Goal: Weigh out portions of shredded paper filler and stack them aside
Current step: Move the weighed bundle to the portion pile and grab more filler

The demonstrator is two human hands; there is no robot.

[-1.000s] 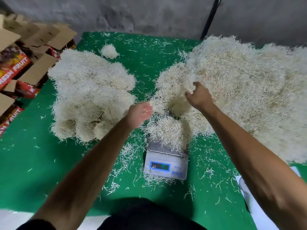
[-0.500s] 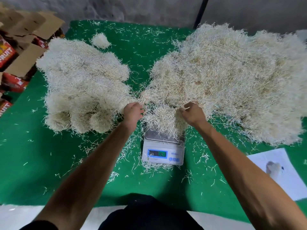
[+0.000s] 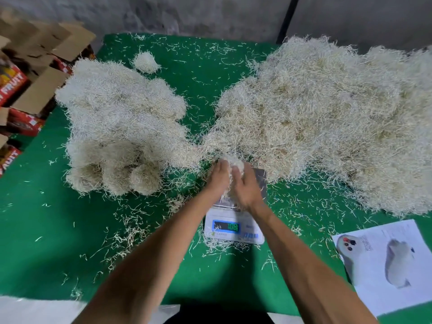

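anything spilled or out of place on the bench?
Yes: loose shreds are scattered over the green mat, thickest around the scale. The big supply heap spills against the scale's pan, which might skew readings. Both hands cup the portion.

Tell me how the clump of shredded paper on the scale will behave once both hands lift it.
The clump probably compresses easily: both hands cup it closely. It likely sheds strands, as loose bits litter the green cloth around the scale. It looks light for its bulk.
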